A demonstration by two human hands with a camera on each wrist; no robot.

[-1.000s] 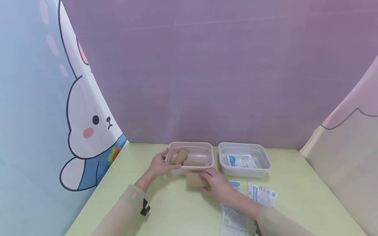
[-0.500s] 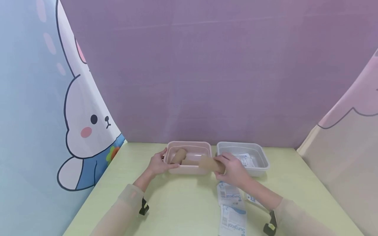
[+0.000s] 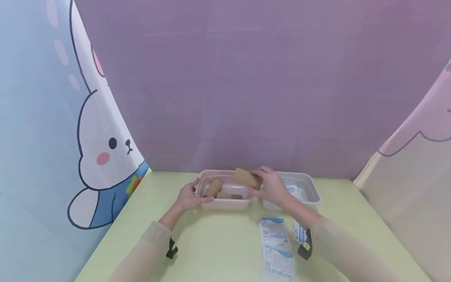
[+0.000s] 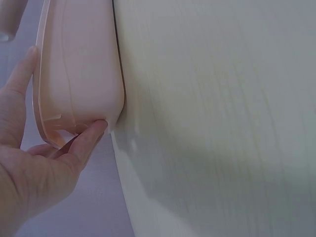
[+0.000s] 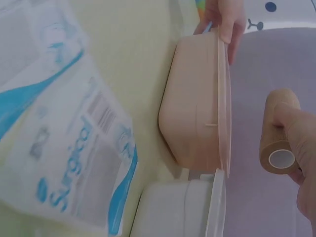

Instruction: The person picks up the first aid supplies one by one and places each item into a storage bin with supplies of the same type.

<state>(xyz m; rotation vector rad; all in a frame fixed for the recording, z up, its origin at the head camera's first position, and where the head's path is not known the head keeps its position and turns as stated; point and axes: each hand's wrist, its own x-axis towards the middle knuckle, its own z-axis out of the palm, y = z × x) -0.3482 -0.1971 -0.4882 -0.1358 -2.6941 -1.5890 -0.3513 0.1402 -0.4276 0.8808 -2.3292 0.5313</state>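
Observation:
My right hand (image 3: 272, 187) grips a brown bandage roll (image 3: 246, 178) with a white core, held above the right end of a pink plastic box (image 3: 225, 204). In the right wrist view the roll (image 5: 279, 131) is apart from the box rim. Two more brown rolls lie inside the box, one slanted (image 3: 213, 188) and one lengthwise (image 3: 230, 195) along the front wall. At the box's left end my left hand (image 3: 188, 197) holds its corner; the left wrist view has the fingers (image 4: 91, 140) on the pink wall.
A white box (image 3: 318, 199) stands close to the pink box's right, with a printed packet (image 3: 294, 191) inside. Nearer on the table lie packets marked "Surgical" (image 3: 275, 234), another of these (image 3: 278, 263) and a white-blue packet (image 3: 299, 232). A purple backdrop (image 3: 225, 98) rises behind the boxes.
My right hand has lifted the bandage roll from in front of the pink box, up past its right front corner, to above its right end. The left hand keeps its hold.

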